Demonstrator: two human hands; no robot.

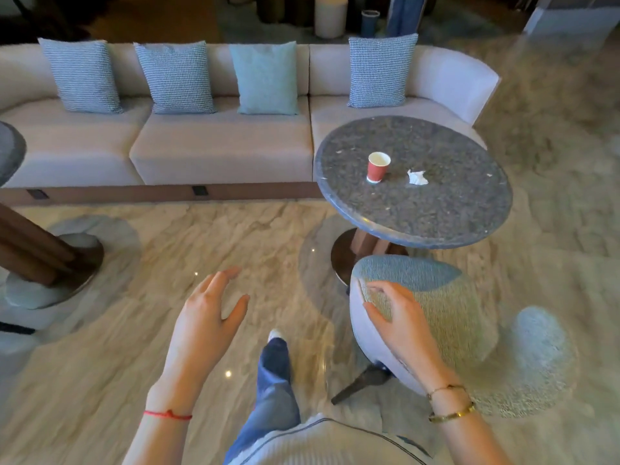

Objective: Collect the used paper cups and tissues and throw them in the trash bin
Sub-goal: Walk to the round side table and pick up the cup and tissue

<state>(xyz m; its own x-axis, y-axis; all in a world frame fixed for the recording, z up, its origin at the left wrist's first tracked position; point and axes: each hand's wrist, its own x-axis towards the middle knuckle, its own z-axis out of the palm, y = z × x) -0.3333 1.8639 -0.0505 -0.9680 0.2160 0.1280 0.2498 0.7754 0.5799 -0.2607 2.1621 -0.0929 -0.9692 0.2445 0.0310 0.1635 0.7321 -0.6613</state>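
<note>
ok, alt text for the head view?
Both hands, left hand and right hand, hang open and empty above marble floor. Ahead, a red paper cup stands upright beside a crumpled white tissue on a round dark stone table.

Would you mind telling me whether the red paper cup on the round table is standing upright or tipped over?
Upright: the red paper cup stands on its base, open mouth up.

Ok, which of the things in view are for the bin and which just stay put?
For the bin:
- red paper cup, upright on the round table
- crumpled tissue beside it

Stays put:
- sofa and its four cushions
- upholstered chair

Both hands empty.
</note>
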